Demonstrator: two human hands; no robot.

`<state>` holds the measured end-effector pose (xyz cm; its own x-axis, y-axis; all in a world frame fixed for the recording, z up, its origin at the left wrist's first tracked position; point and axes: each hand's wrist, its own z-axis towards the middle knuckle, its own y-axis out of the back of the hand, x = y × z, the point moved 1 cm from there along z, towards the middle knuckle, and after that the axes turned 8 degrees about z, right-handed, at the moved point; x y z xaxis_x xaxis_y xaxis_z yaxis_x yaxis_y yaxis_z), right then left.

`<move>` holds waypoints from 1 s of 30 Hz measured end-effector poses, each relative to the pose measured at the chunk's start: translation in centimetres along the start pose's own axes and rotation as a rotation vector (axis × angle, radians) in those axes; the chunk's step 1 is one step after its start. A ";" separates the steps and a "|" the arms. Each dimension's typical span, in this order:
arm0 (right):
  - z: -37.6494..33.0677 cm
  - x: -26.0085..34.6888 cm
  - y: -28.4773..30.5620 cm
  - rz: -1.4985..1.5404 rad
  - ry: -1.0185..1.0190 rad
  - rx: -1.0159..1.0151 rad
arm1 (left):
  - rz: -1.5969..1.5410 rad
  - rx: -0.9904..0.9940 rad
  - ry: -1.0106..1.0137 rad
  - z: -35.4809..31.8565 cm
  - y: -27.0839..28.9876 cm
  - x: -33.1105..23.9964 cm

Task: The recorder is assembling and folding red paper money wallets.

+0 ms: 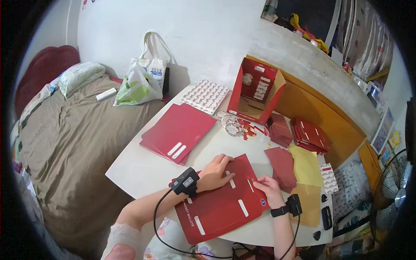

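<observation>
In the head view, the flat red cardboard sheet with white slots (216,210) lies directly beneath both hands at the near side of the white surface (134,171), its long axis slanting from near left to far right. The left hand (215,174) rests spread over its far part; the right hand (269,190) is nearer its right edge, fingers drawn narrow there. Whether they pinch it I cannot tell, as the fingertips' undersides are hidden. The left wrist's black strapped device (185,182) covers the sheet's far-left corner area.
</observation>
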<state>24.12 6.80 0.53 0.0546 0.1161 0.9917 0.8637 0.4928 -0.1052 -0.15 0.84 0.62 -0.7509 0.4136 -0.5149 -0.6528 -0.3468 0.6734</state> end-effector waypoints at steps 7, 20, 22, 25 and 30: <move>0.0 -0.2 0.4 0.141 -0.061 -0.056 | 0.041 -0.023 -0.027 0.1 -0.1 0.1; 0.9 -0.1 1.3 -0.022 0.119 -0.137 | 0.039 0.000 0.007 0.2 -0.2 0.4; 1.6 1.0 1.4 -0.207 0.138 -0.180 | 0.038 0.030 0.027 0.2 -0.1 0.3; 5.3 1.6 3.8 -0.322 0.004 -0.008 | 0.046 0.044 0.020 0.1 -0.3 0.1; 9.1 2.7 3.7 -0.182 0.277 -0.194 | 0.049 0.039 0.014 -0.1 -0.4 0.3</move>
<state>22.91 16.85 2.14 0.0020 -0.2086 0.9780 0.9492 0.3081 0.0637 -0.09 1.03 0.16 -0.7835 0.3852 -0.4876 -0.6108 -0.3330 0.7184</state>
